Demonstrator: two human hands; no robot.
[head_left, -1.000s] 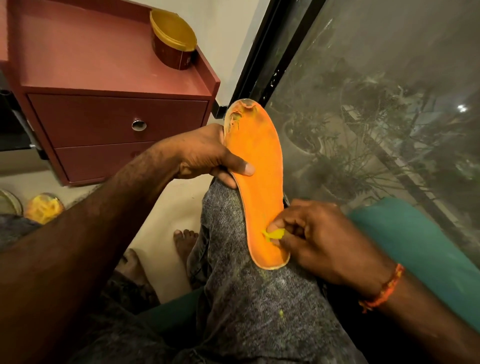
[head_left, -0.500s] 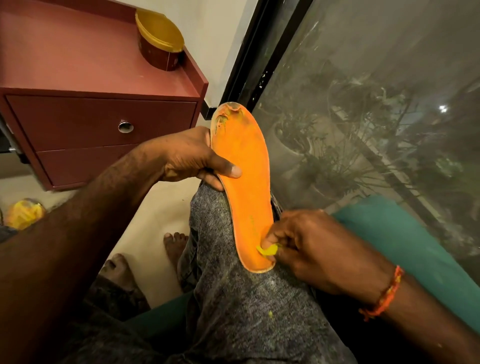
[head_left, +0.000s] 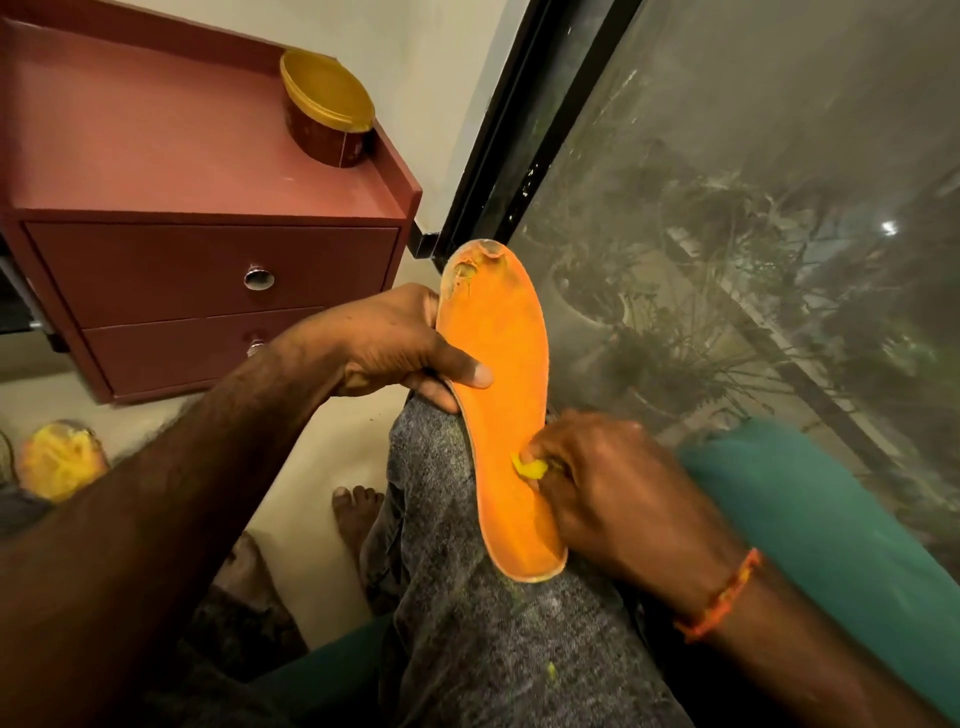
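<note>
On the person's raised knee (head_left: 467, 597), in grey speckled trousers, an orange insole (head_left: 498, 374) lies propped at a slant. Its near end rests on the thigh and its far end points towards the window glass (head_left: 727, 260). The left hand (head_left: 395, 348) grips the insole's left rim about midway, thumb laid across the top face and fingers curled beneath. The right hand (head_left: 613, 488) pinches a small yellow scrap (head_left: 531, 469) and presses it to the face near the right edge, below the middle.

The likeliest trouble is the insole buckling or sliding. It looks thin and bendy, and only one thumb and a knee steady it, so a hard rub could fold it or push it out of the grip. Bits of the yellow stuff could also drop onto the cloth (a yellow speck (head_left: 550, 670) sits there already). Any stroke carried up to the far end might catch the damaged patch and tear it wider.

As for looks, the insole is bright orange with a pale, thin rim all round. The face is matte and dulled with grime towards the far end, where the top layer is scuffed and peeled through. The near end looks cleaner and whole.
</note>
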